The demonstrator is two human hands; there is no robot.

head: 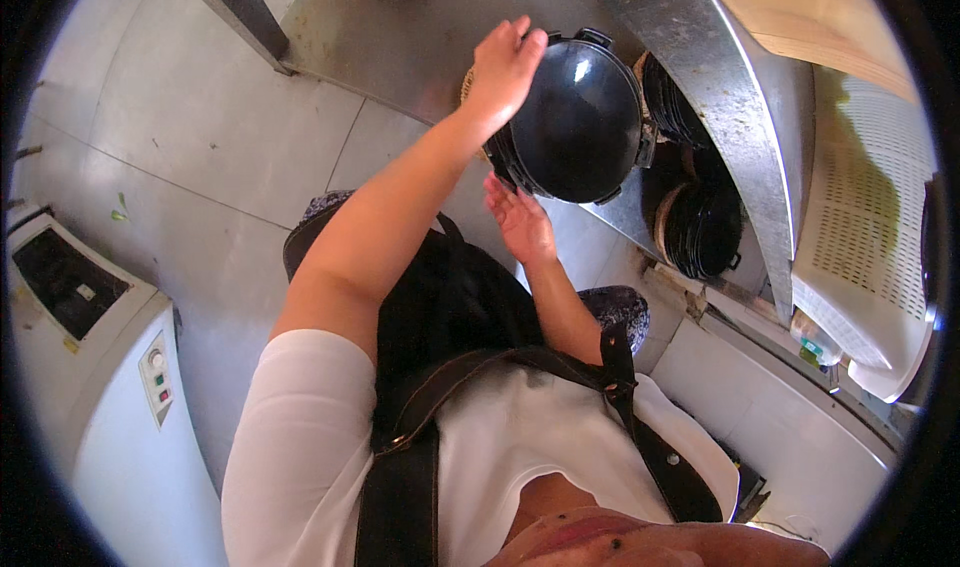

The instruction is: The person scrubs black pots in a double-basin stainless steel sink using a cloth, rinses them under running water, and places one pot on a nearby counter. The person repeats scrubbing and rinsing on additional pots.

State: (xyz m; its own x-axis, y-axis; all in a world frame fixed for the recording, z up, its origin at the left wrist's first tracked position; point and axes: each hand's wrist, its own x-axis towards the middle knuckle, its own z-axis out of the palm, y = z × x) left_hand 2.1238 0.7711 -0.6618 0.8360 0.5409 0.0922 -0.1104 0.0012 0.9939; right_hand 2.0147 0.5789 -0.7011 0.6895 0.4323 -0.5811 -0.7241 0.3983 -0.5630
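A stack of round, glossy black pans (577,120) with small side lugs stands tilted at the edge of a low metal shelf, a woven edge showing behind it. My left hand (510,68) is at the upper left of the stack, thumb by the rim and fingers over its edge. Below the stack, my right hand (523,225) is turned palm up with its fingers apart; its fingertips lie close to the lower edge of the pans, and contact cannot be told. Farther right, under the steel tabletop, sit more stacked black pans (701,229).
The curved-looking edge of a steel table (739,79) overhangs the pans. On it are a wooden board (817,19) and a white perforated plastic basket (862,214). A metal leg (240,11) stands at upper left. A white machine with control buttons (127,417) is at left.
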